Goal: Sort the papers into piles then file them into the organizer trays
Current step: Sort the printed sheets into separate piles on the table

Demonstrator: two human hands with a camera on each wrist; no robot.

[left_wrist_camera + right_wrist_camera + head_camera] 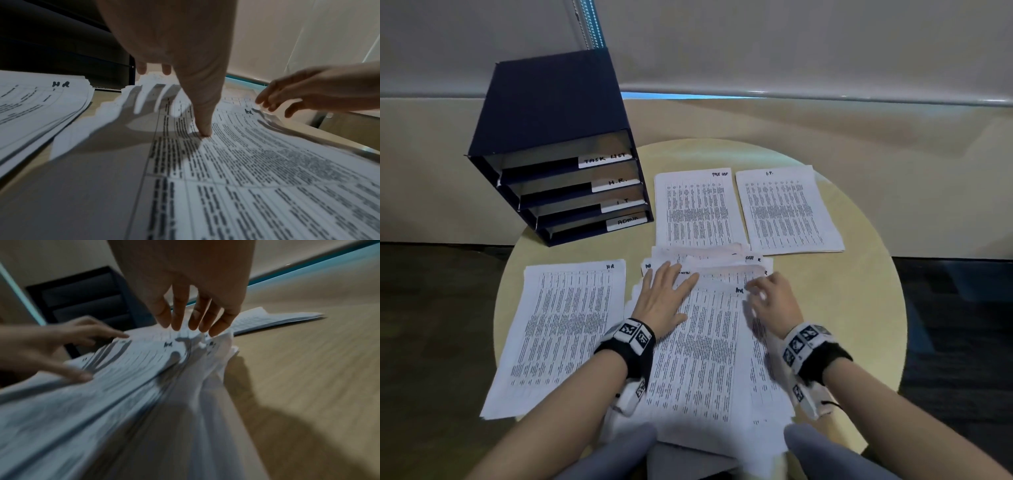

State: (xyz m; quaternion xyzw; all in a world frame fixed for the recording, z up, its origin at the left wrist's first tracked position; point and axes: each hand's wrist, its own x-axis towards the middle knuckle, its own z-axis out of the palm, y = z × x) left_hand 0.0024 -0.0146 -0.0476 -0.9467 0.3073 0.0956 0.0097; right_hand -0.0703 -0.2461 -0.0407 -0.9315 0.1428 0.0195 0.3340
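The left hand [665, 295] lies flat with its fingers spread, pressing the unsorted stack [709, 359] at the near middle of the round counter [866, 308]. The right hand [774, 301] has its fingers loosely curved at the stack's far right corner, fingertips [179, 326] touching the fanned sheet edges; whether it has pinched a sheet cannot be told, as the right wrist view is blurred.

The likely slip here is lifting two sheets at once, since the edges are fanned close together, so a page could land in the wrong pile. The stack also overhangs the near edge of the counter, and a hard pull could slide the sheets off.

Three sorted piles lie out: the HR pile [565, 329] at the left, the Task List pile [697, 209] and the IT pile [787, 209] beyond. The organizer [551, 113] stands at the far left with four labelled trays: Task List, H.R., I.T., Admin. No Admin pile shows yet.
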